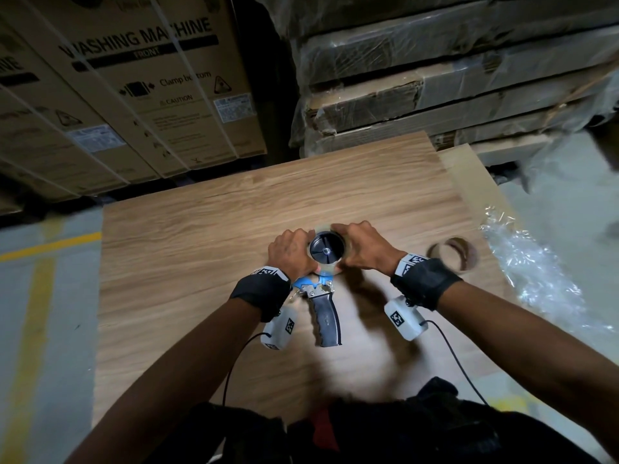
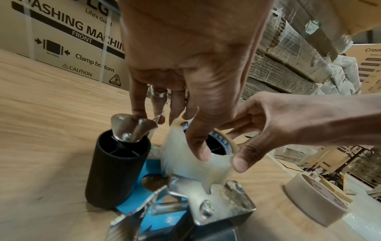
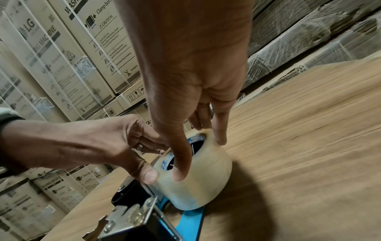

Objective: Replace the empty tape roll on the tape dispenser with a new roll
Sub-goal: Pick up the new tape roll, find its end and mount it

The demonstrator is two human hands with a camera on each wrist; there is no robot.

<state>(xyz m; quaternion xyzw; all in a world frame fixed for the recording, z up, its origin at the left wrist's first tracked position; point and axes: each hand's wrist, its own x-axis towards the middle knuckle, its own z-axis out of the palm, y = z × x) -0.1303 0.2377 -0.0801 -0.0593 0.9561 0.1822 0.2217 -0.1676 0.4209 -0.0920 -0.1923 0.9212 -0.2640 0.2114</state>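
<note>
The new roll of clear packing tape point(image 3: 198, 177), with blue lettering round its core, sits on the black spoked hub point(image 1: 326, 252) of the blue-framed tape dispenser point(image 1: 316, 289), which lies flat on the wood-grain tabletop point(image 1: 201, 229). The hub's axis points straight up, so the roll's open face looks up at the head camera, and any further seating has to go straight down along that axis. Whether the roll is fully home on the hub I cannot tell.

Both hands flank the roll at about equal reach. The left hand point(image 1: 293, 251) grips it from the left, thumb on the near wall and fingers curled round the far side. The right hand point(image 1: 360, 249) grips it from the right, thumb laid over the top rim and fingers down the far outer wall. In the left wrist view a loose flap of tape point(image 2: 191, 164) drapes from the roll toward the metal plate at the neck of the frame, and both thumbs touch it.

The black ribbed roller point(image 2: 117, 171) stands upright just beside the roll on the left, and the black handle point(image 1: 326, 321) points back toward the person. The likely next move is to lead the flap toward the roller side, which the left hand is better placed for.

The empty brown cardboard core point(image 1: 452, 254) lies apart to the right on the tabletop, with crumpled clear plastic wrap point(image 1: 536, 272) beyond it at the edge. Washing-machine cartons point(image 1: 134, 78) stand behind.
</note>
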